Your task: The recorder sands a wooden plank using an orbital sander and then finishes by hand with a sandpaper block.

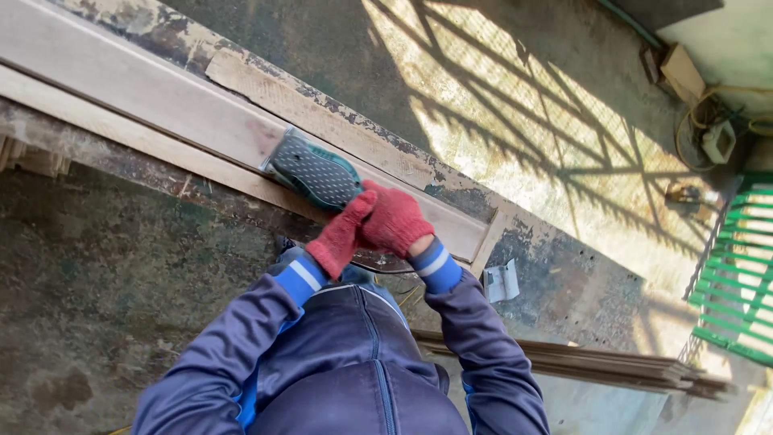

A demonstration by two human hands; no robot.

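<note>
Both of my hands wear red knit gloves. My left hand (338,236) and my right hand (396,219) grip the rear of a dark green power sander (316,171) together. The sander rests flat on a long pale wooden board (153,93) that lies diagonally on a worn, paint-stained workbench (97,258). A reddish dusty patch shows on the board just ahead of the sander. My blue jacket sleeves fill the lower middle of the view.
A stack of thin wooden strips (612,366) lies at the lower right. A scrap of white paper (503,282) sits on the bench edge. Beyond is a sunlit concrete floor (515,121), a green metal gate (737,282), and cables with a socket box (717,141).
</note>
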